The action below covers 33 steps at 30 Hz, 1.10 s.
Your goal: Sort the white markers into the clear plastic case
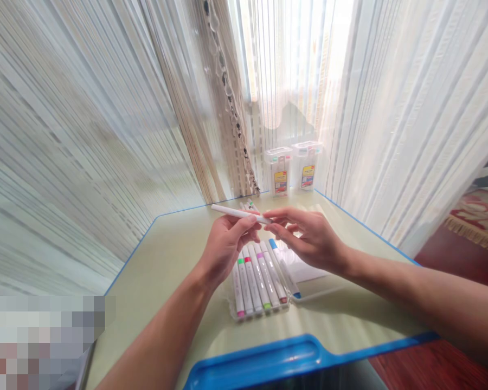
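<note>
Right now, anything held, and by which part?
A white marker: the left hand holds its barrel, nearer the right end; the right hand has fingertips at that end, grip unclear.

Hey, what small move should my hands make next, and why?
Probably a gentle tug with your right hand at the end of the white marker: your left hand holds it, and your right fingers are at that end. Whether that end is capped, I can't tell.

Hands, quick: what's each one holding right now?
Left hand: closed, holding a white marker.
Right hand: fingertips at the marker's end; grip cannot be told.
</note>
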### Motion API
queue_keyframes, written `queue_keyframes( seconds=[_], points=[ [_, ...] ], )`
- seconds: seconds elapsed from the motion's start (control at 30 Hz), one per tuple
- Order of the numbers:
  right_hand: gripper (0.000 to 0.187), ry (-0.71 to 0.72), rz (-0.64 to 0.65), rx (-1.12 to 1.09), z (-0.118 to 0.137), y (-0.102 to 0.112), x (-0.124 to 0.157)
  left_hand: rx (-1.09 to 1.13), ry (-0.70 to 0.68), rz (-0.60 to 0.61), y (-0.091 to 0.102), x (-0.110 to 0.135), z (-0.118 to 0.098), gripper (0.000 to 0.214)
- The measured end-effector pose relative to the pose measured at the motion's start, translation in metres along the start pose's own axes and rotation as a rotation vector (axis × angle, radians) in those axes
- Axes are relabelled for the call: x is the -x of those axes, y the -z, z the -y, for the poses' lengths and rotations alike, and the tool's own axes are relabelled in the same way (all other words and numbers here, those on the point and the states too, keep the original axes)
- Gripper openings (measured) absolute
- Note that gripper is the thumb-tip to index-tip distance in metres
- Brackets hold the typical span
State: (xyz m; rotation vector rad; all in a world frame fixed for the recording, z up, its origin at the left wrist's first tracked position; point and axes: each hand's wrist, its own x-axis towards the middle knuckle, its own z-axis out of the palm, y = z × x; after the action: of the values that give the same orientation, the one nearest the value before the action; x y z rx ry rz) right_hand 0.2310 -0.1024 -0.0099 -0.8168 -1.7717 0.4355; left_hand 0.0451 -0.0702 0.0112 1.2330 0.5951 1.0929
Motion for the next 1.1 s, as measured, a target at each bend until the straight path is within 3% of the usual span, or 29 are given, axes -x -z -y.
queue_keyframes(
  seconds=[0.1,0.33,0.47,0.63,0.8,1.1],
  points=[
    [0.02,-0.053,-0.061,-0.088,-0.002,-0.001,0.0,0.011,-0.018,-0.009,0.002,0.0,-0.001,0.016],
    [0.02,-0.173,-0.203,-0.242,-0.011,0.005,-0.006,-0.002,-0.131,-0.16,0.013,-0.004,-0.007,0.017],
    [0.026,-0.236,-0.173,-0.242,-0.013,0.007,-0.009,-0.123,-0.113,-0.113,0.014,-0.002,-0.007,0.018],
    [0.033,-0.266,-0.105,-0.083,-0.009,0.009,-0.007,-0.208,-0.037,0.036,0.003,0.005,-0.001,0.024],
    [0.04,-0.291,-0.119,-0.001,-0.005,0.013,-0.006,-0.243,-0.011,0.121,-0.001,0.009,0.0,0.029],
    [0.039,-0.335,-0.082,-0.094,-0.003,0.016,-0.009,-0.29,-0.06,0.078,0.004,0.007,-0.001,0.028]
  ],
)
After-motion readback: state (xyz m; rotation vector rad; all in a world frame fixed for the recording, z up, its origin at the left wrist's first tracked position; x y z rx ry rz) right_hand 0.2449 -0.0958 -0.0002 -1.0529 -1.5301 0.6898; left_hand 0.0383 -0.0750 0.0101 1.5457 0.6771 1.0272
